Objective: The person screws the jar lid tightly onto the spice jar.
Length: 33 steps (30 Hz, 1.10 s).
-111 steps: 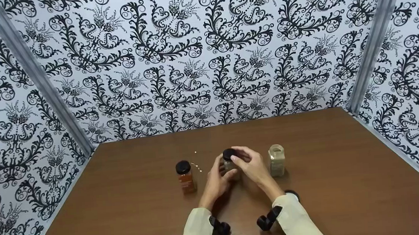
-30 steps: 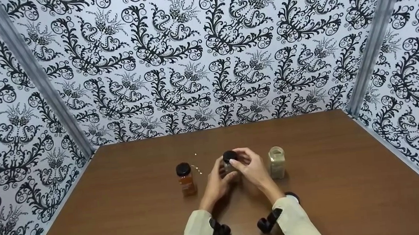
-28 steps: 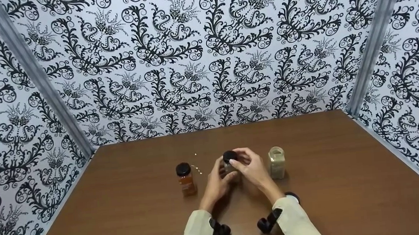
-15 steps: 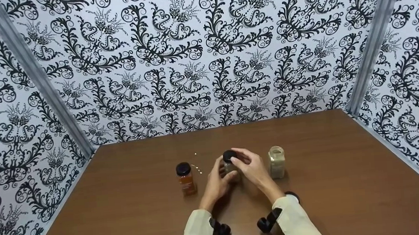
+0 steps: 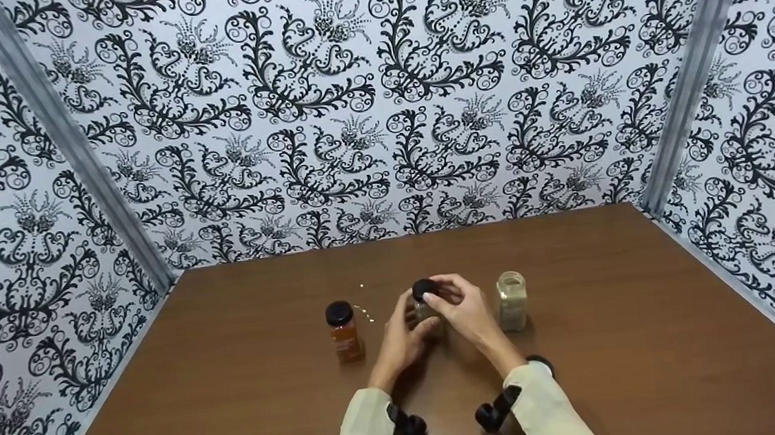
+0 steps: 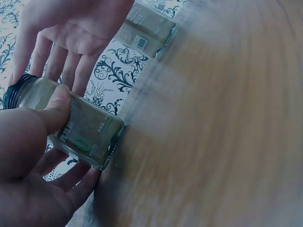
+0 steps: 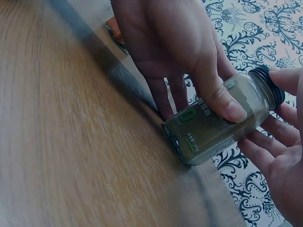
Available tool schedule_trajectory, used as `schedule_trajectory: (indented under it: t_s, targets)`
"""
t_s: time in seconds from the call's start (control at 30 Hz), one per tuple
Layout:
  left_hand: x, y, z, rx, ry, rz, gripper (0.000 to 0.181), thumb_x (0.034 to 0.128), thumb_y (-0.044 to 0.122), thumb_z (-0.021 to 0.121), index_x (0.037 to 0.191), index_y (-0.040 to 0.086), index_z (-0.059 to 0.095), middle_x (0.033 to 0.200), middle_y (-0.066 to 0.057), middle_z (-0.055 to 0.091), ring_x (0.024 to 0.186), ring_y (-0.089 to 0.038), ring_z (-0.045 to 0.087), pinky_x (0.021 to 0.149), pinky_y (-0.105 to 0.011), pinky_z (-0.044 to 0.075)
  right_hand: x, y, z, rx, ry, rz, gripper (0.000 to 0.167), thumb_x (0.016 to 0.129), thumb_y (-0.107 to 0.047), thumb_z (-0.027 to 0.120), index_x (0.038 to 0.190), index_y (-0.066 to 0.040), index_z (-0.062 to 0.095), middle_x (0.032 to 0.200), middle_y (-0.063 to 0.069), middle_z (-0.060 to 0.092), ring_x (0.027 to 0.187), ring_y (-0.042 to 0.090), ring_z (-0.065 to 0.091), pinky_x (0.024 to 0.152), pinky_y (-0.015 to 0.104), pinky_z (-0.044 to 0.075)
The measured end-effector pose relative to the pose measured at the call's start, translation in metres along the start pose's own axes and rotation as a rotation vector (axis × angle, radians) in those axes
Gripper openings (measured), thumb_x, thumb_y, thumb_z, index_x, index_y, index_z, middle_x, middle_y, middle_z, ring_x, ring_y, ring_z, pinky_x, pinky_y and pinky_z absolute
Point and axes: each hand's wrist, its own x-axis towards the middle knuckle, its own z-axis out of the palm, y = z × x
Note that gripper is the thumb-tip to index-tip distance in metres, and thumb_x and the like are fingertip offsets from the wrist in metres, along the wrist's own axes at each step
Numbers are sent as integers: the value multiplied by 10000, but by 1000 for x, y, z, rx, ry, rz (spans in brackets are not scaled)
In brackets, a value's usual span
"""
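A glass jar (image 6: 87, 125) of greenish-brown powder stands upright on the table between the two hands. My left hand (image 5: 401, 341) grips its body, thumb across the label in both wrist views. With thumb and fingers, my right hand (image 5: 469, 311) pinches the black cap (image 7: 267, 85), which sits on the jar's neck. To the right stands a lidless jar (image 5: 512, 304) of pale powder; left of the hands is a capped jar (image 5: 346, 338) with orange-red contents.
Small pale bits (image 5: 365, 312) lie on the brown table (image 5: 247, 367) beside the orange-red jar. A round black-and-white lid (image 5: 541, 364) is partly hidden by the right sleeve. Patterned walls (image 5: 381, 142) bound the table at the back and sides.
The right thumb and fingers have shifted slightly around the black cap. My left hand keeps its grip on the jar, and the other jars have not moved.
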Motion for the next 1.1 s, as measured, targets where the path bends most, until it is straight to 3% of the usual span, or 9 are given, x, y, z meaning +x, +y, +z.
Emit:
schedule_trajectory:
  t_s: [0.13,0.37,0.5,1.1]
  targets:
    - [0,0,-1,2,-1,-6,564,935,123,697,1433,32,447,1293,-244,599,1231,-441,592,1046,-523,500,-1,-1,0,-6,0,11,317,879,-94,760,1176,-24,674,1158,187,729,1105,302,698,925,235,550]
    - [-2,0,-2,22,-16,8,571,939,145,687,1443,55,436,1314,-231,593,1242,-438,590,1042,-525,502,-1,2,-1,-28,-25,-37,370,923,-103,708,1267,16,643,1266,198,685,1189,330,659,1038,421,518]
    - [-3,0,-2,31,-13,7,564,938,124,682,1439,45,436,1316,-246,594,1240,-447,589,1040,-528,503,-2,2,-2,-17,-37,-67,331,935,-79,681,1249,25,660,1280,213,673,1208,348,645,1058,467,496]
    - [0,-1,0,50,3,-2,555,927,136,702,1420,58,460,1292,-249,612,1218,-459,599,1034,-530,508,-1,0,-3,-26,-1,-48,296,890,-82,747,1166,0,676,1156,218,720,1116,341,693,960,359,564]
